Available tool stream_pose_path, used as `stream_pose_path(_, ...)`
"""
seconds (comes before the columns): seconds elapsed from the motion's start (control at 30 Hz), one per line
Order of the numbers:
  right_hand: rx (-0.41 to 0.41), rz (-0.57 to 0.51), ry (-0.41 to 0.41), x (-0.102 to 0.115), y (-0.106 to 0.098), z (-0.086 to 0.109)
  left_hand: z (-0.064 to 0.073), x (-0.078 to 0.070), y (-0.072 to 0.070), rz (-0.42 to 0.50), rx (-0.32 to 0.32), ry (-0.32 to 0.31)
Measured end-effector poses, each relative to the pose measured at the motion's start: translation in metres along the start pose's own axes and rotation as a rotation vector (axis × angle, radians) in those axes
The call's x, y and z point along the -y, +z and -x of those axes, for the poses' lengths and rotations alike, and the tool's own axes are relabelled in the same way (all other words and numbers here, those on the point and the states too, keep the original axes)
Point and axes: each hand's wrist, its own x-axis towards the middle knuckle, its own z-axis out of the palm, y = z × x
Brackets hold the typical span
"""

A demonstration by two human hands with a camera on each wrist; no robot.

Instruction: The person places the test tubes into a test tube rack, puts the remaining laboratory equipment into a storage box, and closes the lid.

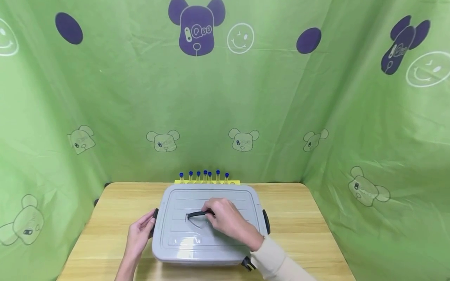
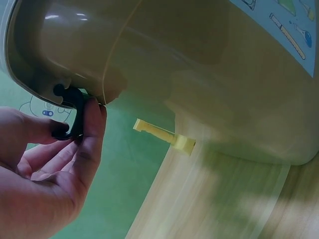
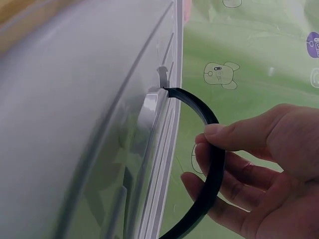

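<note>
A storage box with a grey lid (image 1: 172,234) and see-through walls (image 2: 199,74) stands on the table. At its left side my left hand (image 1: 138,236) pinches a black latch (image 2: 77,112) between thumb and fingers, close under the lid's rim. My right hand (image 1: 228,220) is over the middle of the lid, with thumb and fingers round the black carrying handle (image 3: 214,169). That handle (image 1: 197,214) stands raised in an arch off the lid. Another black latch (image 1: 266,221) sticks out from the box's right side.
Behind the box, a yellow rack (image 1: 177,182) holds several tubes with blue caps (image 1: 205,172). A small black object (image 1: 248,263) lies by the front right corner, near my right sleeve (image 1: 277,257). Green printed curtain (image 1: 281,97) surrounds the wooden table (image 1: 295,242).
</note>
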Motion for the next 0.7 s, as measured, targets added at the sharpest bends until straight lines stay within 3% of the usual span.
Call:
stream_pose_path(0.23, -0.009, 0.006, -0.021, 0.001, 0.002, 0.008, 0.000, -0.001, 0.001, 0.002, 0.008, -0.014)
stream_pose_path(0.47, -0.014, -0.053, -0.042, 0.001, 0.003, 0.021, 0.000, -0.001, 0.002, 0.002, 0.015, -0.005)
stream_pose_path(0.7, 0.000, -0.034, -0.030, 0.005, 0.017, 0.032, 0.001, -0.002, 0.000, 0.005, 0.010, 0.007)
